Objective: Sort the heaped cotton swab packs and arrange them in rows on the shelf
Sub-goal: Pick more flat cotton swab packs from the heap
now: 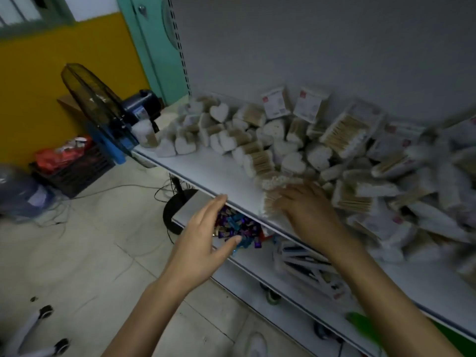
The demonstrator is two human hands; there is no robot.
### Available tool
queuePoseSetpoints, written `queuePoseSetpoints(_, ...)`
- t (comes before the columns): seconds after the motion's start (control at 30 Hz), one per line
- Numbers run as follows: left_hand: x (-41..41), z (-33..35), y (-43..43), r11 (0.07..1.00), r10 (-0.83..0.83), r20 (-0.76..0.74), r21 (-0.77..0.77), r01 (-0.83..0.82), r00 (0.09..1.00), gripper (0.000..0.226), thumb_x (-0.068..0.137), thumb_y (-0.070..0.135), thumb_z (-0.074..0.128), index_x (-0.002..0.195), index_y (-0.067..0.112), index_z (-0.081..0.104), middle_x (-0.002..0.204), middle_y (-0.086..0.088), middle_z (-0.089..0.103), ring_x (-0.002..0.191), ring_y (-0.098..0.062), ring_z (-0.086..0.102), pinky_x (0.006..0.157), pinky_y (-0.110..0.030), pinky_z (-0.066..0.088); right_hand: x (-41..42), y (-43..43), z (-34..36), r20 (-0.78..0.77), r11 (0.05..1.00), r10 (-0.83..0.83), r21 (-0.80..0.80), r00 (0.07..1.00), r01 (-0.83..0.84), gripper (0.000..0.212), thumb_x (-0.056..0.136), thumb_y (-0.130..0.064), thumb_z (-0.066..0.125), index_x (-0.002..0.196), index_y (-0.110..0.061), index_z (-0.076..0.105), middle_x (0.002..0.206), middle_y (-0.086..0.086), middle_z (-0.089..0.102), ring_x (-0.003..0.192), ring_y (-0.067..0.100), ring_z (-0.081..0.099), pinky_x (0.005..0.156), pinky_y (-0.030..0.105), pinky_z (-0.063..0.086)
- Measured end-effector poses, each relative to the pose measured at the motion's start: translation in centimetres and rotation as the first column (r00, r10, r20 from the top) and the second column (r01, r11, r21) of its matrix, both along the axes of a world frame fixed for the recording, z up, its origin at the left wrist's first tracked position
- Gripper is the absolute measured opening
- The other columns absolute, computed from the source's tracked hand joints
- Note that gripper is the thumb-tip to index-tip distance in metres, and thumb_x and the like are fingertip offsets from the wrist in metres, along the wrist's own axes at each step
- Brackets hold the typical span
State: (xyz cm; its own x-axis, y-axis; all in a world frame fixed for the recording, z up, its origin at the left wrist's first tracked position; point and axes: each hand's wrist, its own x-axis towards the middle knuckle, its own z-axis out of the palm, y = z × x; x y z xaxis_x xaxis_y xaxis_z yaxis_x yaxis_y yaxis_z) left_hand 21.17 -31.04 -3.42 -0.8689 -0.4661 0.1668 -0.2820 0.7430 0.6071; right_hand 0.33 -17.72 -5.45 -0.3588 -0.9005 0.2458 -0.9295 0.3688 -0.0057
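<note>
A white shelf (213, 171) carries a heap of cotton swab packs. Heart-shaped packs (219, 112) lie at the left and middle, and flat rectangular packs (345, 135) pile up to the right. My right hand (306, 210) lies over a swab pack (270, 202) near the shelf's front edge, fingers curled onto it. Another round pack (275, 180) lies just beyond my fingertips. My left hand (206, 240) hovers in front of the shelf edge with straight fingers, holding nothing.
A standing fan (98, 106) is left of the shelf, with cables on the tiled floor (77, 253). A lower shelf (257, 256) holds purple and blue wrapped items (237, 228) and boxed goods (309, 269). A dark crate (74, 168) sits by the yellow wall.
</note>
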Motion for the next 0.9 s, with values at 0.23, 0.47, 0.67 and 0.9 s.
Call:
queuePoseSetpoints(0.23,-6.4,0.8,-4.7,0.956,-0.289,-0.071,0.029,0.291,0.955,0.092,0.075,0.058,0.068,0.147,0.029,0.018,0.146,0.016,0.024,0.133,0.006,0.019,0.105,0.001,0.009,2.1,-1.1,3.8,-0.022,0.977,-0.097,-0.193,0.995,0.091,0.029,0.064,-0.008,0.066,0.089,-0.021,0.07,0.088,-0.001,0.069,0.081,0.027,0.06,0.079,0.034,0.033)
queuePoseSetpoints(0.47,-11.6,-0.1,-10.0,0.887,-0.44,-0.099,0.104,0.449,0.893,0.052,0.088,0.015,0.064,0.137,0.017,0.047,0.104,0.002,0.069,0.096,-0.019,0.064,0.069,-0.022,0.044,6.1,-8.0,6.1,0.161,0.906,-0.186,-0.353,0.969,0.232,0.016,0.089,-0.015,0.052,0.095,-0.013,0.067,0.092,0.006,0.066,0.084,0.025,0.059,0.071,0.036,0.043)
queuePoseSetpoints(0.67,-12.8,-1.9,-16.7,0.786,-0.33,-0.248,0.462,0.411,0.911,0.028,0.087,0.025,0.069,0.114,0.018,0.065,0.099,0.024,0.063,0.093,0.011,0.06,0.079,-0.002,0.041,3.3,-7.9,0.8,-0.08,0.823,-0.569,-0.053,0.819,0.566,0.05,0.074,-0.034,0.069,0.118,-0.01,0.061,0.107,0.012,0.064,0.094,0.032,0.058,0.073,0.034,0.039)
queuePoseSetpoints(0.9,-13.3,-2.1,-19.5,0.506,-0.286,-0.295,0.762,0.405,0.912,0.022,0.081,0.014,0.072,0.098,0.027,0.068,0.088,0.02,0.073,0.089,0.002,0.067,0.076,-0.011,0.05,3.0,-10.2,1.5,0.016,0.73,-0.667,-0.187,0.745,0.658,0.024,0.07,-0.009,0.065,0.094,-0.012,0.069,0.09,0.008,0.066,0.081,0.03,0.06,0.069,0.032,0.035)
